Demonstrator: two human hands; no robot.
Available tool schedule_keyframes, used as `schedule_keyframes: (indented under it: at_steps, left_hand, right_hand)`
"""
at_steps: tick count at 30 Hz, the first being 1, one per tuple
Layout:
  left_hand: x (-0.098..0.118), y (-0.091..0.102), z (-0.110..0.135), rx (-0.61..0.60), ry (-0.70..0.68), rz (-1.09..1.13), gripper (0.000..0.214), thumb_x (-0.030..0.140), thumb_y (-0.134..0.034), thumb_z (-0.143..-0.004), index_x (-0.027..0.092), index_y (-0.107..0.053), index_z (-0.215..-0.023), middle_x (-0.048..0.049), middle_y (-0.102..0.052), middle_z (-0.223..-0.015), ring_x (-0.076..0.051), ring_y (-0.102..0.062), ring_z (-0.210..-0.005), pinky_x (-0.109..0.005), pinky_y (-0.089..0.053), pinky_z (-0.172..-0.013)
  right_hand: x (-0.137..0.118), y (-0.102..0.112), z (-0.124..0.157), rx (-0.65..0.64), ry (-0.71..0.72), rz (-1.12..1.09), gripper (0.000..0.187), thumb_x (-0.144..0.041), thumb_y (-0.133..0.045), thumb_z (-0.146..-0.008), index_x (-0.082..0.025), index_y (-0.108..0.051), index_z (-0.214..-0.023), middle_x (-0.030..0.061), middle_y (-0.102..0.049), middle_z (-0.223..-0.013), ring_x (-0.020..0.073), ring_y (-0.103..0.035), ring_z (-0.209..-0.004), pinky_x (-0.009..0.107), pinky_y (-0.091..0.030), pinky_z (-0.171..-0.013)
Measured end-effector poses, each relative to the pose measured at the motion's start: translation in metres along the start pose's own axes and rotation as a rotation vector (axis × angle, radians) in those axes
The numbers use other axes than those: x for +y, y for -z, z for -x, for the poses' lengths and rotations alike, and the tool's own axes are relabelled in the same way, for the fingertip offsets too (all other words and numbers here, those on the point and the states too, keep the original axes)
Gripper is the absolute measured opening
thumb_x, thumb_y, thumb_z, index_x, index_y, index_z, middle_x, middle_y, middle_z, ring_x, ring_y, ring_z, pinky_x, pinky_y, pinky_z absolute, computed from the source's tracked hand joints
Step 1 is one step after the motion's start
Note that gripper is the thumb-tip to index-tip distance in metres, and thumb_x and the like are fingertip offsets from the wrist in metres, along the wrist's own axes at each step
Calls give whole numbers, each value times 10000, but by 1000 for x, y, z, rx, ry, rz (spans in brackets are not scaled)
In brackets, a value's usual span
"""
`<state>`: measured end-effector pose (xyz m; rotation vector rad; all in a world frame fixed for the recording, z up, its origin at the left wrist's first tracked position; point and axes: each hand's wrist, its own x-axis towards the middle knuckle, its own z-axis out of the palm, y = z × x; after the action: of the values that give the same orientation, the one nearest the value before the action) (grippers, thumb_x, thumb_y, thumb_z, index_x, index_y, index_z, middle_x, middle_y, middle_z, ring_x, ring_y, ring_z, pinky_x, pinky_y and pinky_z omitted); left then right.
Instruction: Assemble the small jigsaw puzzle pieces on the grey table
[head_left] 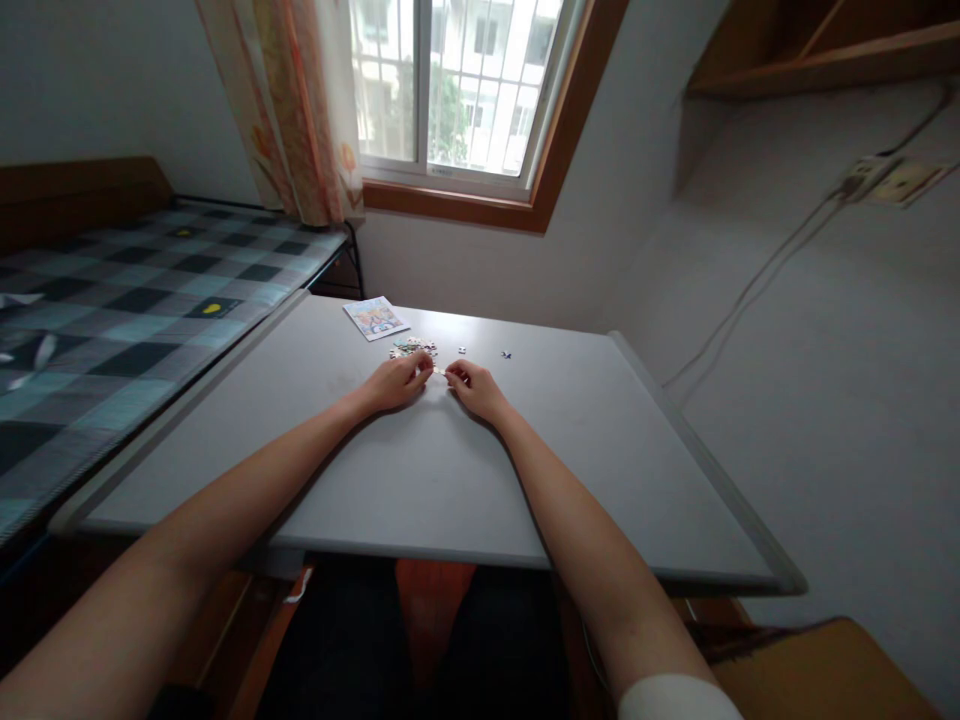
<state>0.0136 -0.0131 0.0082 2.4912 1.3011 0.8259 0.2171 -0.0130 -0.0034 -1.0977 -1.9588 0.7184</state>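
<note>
Both the left hand (405, 380) and the right hand (474, 387) appear to pinch a pale jigsaw piece (439, 371) between them, over the bench (420, 470); its long axis is too small to determine. The jigsaw pile (409, 347) lies just beyond the left hand, the nearer one. One loose piece (462, 350) lies beyond the right hand.

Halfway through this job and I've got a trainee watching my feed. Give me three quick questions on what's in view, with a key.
1. True or false: the picture card lies nearer the window than the pile of puzzle pieces does.
2. Fill the gap: between the left hand and the right hand shows a small, pale ____.
3. How many loose pieces lie on the table to the right of the pile? A) one B) two C) five

Key: 1. True. 2. Puzzle piece. 3. B.
</note>
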Motion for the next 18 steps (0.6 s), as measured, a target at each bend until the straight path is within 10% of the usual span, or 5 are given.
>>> schedule_keyframes:
  at_steps: [18]
  left_hand:
    - [-5, -2, 1, -23, -21, 3, 231, 385, -385, -961, 200, -522, -983, -37, -652, -818, -191, -602, -672, -299, -425, -662]
  right_hand:
    - [-3, 1, 1, -12, -15, -15, 136, -256, -544, -863, -169, -647, -878, 21, -663, -753, 131, -589, -673, 271, -473, -709]
